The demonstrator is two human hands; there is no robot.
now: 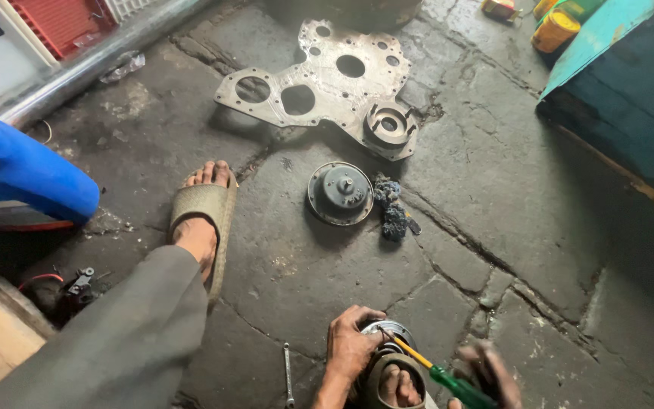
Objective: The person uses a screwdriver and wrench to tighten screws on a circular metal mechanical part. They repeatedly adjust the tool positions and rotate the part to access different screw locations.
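My left hand (pixel 350 347) grips the rim of a round metal part (pixel 390 333) that rests on the stone floor at the bottom edge, against my sandalled right foot (pixel 391 382). In my right hand (pixel 486 375), which is blurred, I hold a green-handled screwdriver (pixel 448 381). Its yellow shaft points up-left, and its tip sits at the round part beside my left fingers. My left foot, in a sandal (pixel 206 216), is planted on the floor further away, with the grey trouser leg (pixel 126 341) in front.
A flat metal cover plate (pixel 327 83) with several holes lies at the top centre. A round pulley-like disc (pixel 340 193) and a dirty dark rag (pixel 392 208) sit below it. A wrench (pixel 288 375) lies left of my hand. A blue drum (pixel 17 170) is left, a teal box (pixel 630 83) right.
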